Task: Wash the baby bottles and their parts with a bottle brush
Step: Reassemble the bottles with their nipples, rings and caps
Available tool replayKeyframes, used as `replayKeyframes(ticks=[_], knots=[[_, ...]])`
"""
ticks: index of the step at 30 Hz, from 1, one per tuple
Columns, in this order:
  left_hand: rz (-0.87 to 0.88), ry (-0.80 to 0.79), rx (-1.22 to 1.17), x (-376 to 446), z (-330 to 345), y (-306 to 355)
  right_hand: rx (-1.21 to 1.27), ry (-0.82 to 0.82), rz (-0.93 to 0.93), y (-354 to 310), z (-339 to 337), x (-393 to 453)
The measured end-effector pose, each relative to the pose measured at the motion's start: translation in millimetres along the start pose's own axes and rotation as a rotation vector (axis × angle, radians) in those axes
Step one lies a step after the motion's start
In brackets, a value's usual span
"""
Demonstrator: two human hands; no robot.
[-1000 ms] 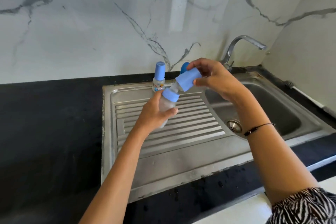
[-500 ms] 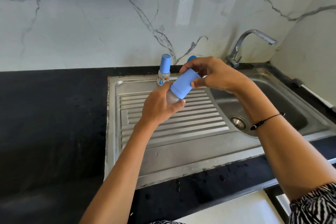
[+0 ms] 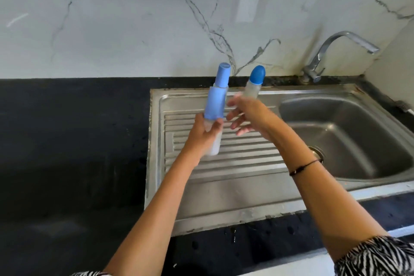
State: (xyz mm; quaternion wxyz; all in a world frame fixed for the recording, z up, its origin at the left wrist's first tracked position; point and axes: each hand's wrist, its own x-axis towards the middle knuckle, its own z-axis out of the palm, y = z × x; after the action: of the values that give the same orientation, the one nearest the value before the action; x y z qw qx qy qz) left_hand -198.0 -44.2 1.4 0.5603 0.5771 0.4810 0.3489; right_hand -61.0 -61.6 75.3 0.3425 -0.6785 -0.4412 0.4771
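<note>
Marble-veined wall panelling [image 3: 134, 18] backs a black countertop [image 3: 67, 141] into which a steel sink unit is set: a ribbed drainboard [image 3: 224, 181] at centre and a basin [image 3: 349, 136] at 3 o'clock, with the tap [image 3: 331, 51] above at 2 o'clock.

Left hand [image 3: 205, 133]: fingers curled round the lower, translucent body of a baby bottle [image 3: 215, 105], held near upright above the drainboard with its light-blue cap on.

Right hand [image 3: 247, 116]: fingers spread and relaxed, holding nothing, just beside the bottle at its 3 o'clock.

A second capped bottle [image 3: 223, 76] stands directly behind the held one at 12 o'clock, partly hidden by it. A third bottle [image 3: 254, 84], with a darker blue domed top, stands on the rear edge of the sink unit, just behind the right hand.

Risks, as judged from this view: the single-handed grip sits low on a tall bottle, so a slip would drop it onto the steel ribs. A careless sweep of the right hand could topple the third bottle, and lowering the held bottle rearward could knock the one behind it. Dark droplets on the counter's front edge suggest wet, slippery surfaces.

Obstructions: the two standing bottles crowd the rear of the drainboard. No bottle brush is visible, and no water appears to run from the tap, so washing itself does not seem begun.
</note>
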Motion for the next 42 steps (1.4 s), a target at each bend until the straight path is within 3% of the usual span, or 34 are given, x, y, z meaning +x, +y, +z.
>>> replayKeyframes(ticks=[4, 9, 12, 20, 26, 42], knots=[[-0.077, 0.054, -0.015, 24, -17, -19, -0.087, -0.164, -0.090, 19, 28, 34], [-0.122, 0.056, 0.186, 76, -42, -1, -0.264, 0.167, -0.338, 10, 59, 90], [-0.080, 0.038, 0.222, 113, -55, 10, -0.274, 0.256, -0.411, 4, 64, 129], [-0.109, 0.059, 0.422, 180, -65, 8, -0.317, 0.297, -0.399, 9, 74, 201], [-0.112, 0.103, 0.416, 193, -66, 5, -0.295, 0.330, -0.450, 15, 77, 214], [-0.159, 0.239, 0.343, 112, -48, 22, -0.599, 0.233, -0.268, -1, 58, 141]])
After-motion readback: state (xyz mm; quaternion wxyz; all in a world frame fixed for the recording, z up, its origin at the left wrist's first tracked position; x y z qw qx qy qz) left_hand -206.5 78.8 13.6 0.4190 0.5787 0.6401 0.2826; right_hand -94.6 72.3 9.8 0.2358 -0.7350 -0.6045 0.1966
